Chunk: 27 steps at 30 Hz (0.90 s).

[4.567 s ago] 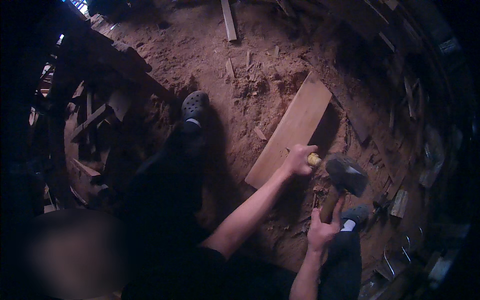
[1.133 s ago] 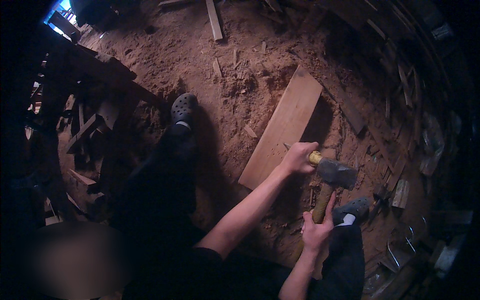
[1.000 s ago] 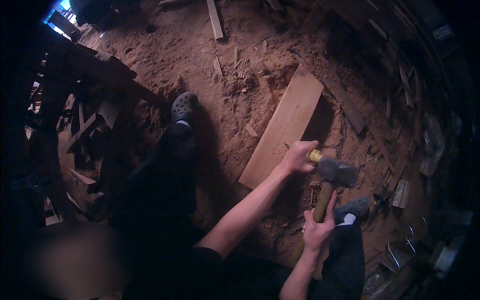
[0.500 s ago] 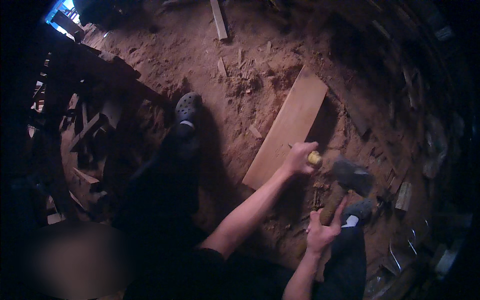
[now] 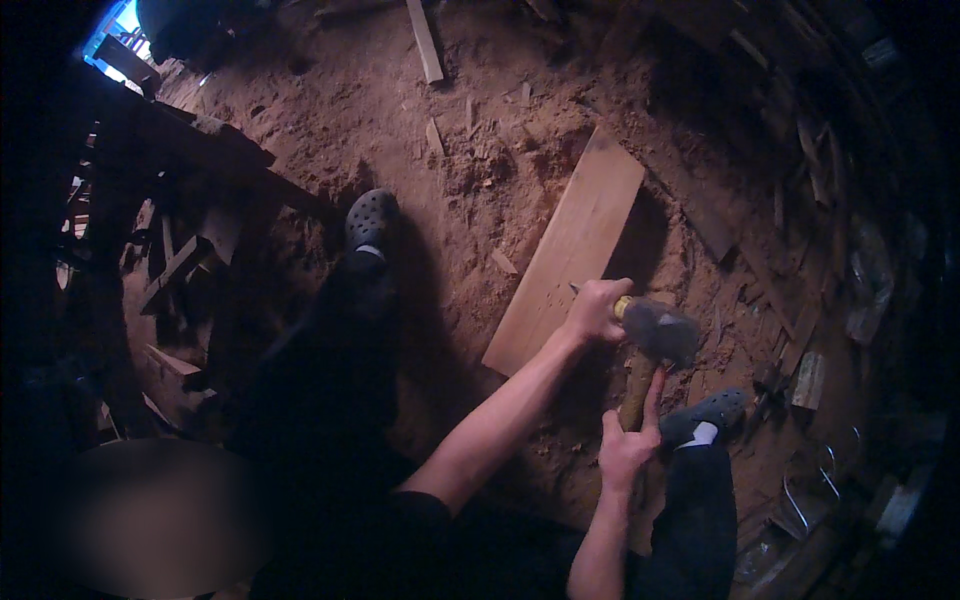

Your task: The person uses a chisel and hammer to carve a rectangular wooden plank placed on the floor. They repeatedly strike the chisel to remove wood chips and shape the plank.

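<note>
A flat wooden board (image 5: 580, 225) lies slantwise on the dirt. Over its right edge, my left hand (image 5: 596, 312) is closed around a chisel with a yellow handle (image 5: 623, 307). The chisel's thin dark tip pokes out left of the fist, above some small dark marks on the wood; whether it touches is hard to tell. My right hand (image 5: 628, 455) grips a hammer by its handle (image 5: 637, 392), with the index finger stretched along it. The blurred hammer head (image 5: 662, 332) is right at the butt of the chisel handle.
My dark clogs stand either side of the board, the left shoe (image 5: 371, 218) and the right shoe (image 5: 708, 416). A narrow wood strip (image 5: 425, 42) lies at the far side. Scrap wood (image 5: 178, 270) is heaped at the left, more at the right beside bent wires (image 5: 797, 505).
The hammer has swung left, from apart to the butt of the chisel. My right hand has shifted slightly left with it. My left hand keeps its hold over the board.
</note>
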Motion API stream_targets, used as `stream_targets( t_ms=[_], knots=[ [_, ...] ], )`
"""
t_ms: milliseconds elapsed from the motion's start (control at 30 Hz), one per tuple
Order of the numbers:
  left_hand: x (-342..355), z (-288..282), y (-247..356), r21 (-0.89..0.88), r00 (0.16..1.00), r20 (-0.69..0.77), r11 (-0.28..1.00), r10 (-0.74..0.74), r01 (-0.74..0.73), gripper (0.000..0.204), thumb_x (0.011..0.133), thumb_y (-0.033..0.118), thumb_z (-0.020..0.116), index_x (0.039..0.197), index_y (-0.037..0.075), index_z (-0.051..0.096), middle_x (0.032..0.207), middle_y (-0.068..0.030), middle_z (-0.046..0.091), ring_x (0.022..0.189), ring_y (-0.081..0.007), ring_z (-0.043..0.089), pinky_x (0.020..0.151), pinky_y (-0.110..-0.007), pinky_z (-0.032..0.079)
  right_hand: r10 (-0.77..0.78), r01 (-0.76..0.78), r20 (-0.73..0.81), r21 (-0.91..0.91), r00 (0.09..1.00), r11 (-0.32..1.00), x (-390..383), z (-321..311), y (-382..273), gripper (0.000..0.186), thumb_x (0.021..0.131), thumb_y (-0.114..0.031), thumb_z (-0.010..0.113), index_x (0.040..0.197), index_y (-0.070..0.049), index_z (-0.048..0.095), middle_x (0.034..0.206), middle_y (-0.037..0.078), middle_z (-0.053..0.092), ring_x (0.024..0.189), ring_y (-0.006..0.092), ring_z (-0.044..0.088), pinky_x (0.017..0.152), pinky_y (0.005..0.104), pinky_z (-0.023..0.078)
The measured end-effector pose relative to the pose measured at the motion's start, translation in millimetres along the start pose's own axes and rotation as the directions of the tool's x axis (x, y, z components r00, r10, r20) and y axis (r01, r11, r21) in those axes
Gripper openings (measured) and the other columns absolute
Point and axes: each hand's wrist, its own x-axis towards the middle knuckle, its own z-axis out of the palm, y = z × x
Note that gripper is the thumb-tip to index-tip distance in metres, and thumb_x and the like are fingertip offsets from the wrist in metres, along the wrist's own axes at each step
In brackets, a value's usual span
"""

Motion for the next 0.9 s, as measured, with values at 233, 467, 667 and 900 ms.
stream_targets(
  t_ms=[233, 467, 667, 900],
  knots=[
    [-5.6, 3.5, -8.7, -0.02, 1.0, -0.009, 0.999, -0.03, 0.03, 0.034, 0.046, 0.018, 0.066, 0.067, 0.004, 0.044, 0.06, -0.0178, 0.048, 0.062, -0.0382, 0.051, 0.052, -0.041, 0.04, 0.196, -0.182, -0.038, 0.243, 0.98, 0.953, -11.2, -7.6, 6.8, 0.074, 0.064, 0.006, 0.055, 0.133, -0.006, 0.033, 0.091, 0.008, 0.057, 0.073, 0.0131, 0.052, 0.068, 0.0249, 0.045],
    [-6.4, 2.6, -7.3, 0.001, 1.0, 0.002, 1.0, -0.029, 0.029, 0.033, 0.046, 0.017, 0.066, 0.066, 0.004, 0.044, 0.06, -0.0182, 0.048, 0.061, -0.0383, 0.051, 0.052, -0.042, 0.04, 0.286, -0.299, 0.09, 0.197, 0.954, 0.934, -3.6, -13.2, 0.1, 0.065, 0.068, -0.002, 0.057, 0.13, 0.0, 0.036, 0.125, 0.019, 0.046, 0.112, 0.0259, 0.048, 0.091, 0.0311, 0.038],
    [-4.3, 1.3, -6.0, 0.012, 1.0, 0.014, 1.0, 0.009, -0.009, 0.035, 0.047, 0.02, 0.067, 0.068, 0.004, 0.044, 0.059, -0.0178, 0.048, 0.06, -0.038, 0.051, 0.051, -0.041, 0.04, 0.057, -0.058, 0.012, 0.043, 0.998, 0.997, 1.0, -0.1, 13.7, 0.068, 0.067, 0.001, 0.055, 0.131, -0.002, 0.035, 0.109, 0.014, 0.047, 0.097, 0.0209, 0.048, 0.083, 0.0287, 0.039],
    [-7.7, 5.0, -11.0, 0.007, 1.0, 0.0, 1.0, -0.001, 0.001, 0.034, 0.048, 0.02, 0.067, 0.068, 0.004, 0.044, 0.059, -0.0181, 0.047, 0.059, -0.0378, 0.05, 0.05, -0.04, 0.04, 0.173, -0.168, -0.006, 0.21, 0.985, 0.963, -10.3, -7.2, 6.1, 0.072, 0.064, 0.005, 0.053, 0.132, -0.006, 0.035, 0.087, 0.008, 0.058, 0.078, 0.0155, 0.055, 0.074, 0.0268, 0.045]
  ],
)
